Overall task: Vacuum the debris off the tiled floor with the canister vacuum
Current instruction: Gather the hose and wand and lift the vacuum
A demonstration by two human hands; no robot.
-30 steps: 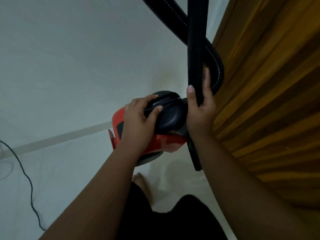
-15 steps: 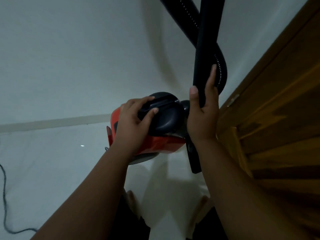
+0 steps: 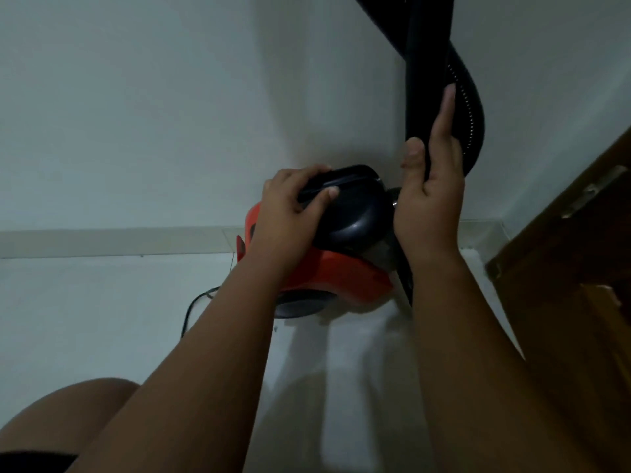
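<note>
Both of my hands are busy. My left hand (image 3: 290,213) grips the black carry handle (image 3: 355,180) on top of the canister vacuum (image 3: 341,271), the fingers curled over its far edge and the thumb pressed against the near side. My left forearm runs up from the lower left, nearly straight, with the wrist bent slightly down over the machine.

My right hand (image 3: 430,199) holds the rigid black wand (image 3: 426,46). The thumb lies on its left side, the forefinger stretches straight up along it, and the other fingers wrap behind it, out of sight. The wand stands nearly upright and passes behind my palm; its lower end shows below my wrist, just beside the vacuum's right flank. Behind the wand, the ribbed black hose (image 3: 473,97) bends round and comes down toward the vacuum's front.

The vacuum has a red shell with a domed black top and a dark wheel (image 3: 297,307) underneath. It is low against the white wall (image 3: 136,97), in front of the pale skirting (image 3: 102,240) and left of a brown wooden door (image 3: 580,268). I cannot tell whether it rests on the tiled floor (image 3: 85,319) or hangs from my grip. I cannot read any writing on its shell in this dim light. A thin dark cord (image 3: 194,303) loops out from behind my left forearm. My bare knee (image 3: 68,414) shows at the lower left.
</note>
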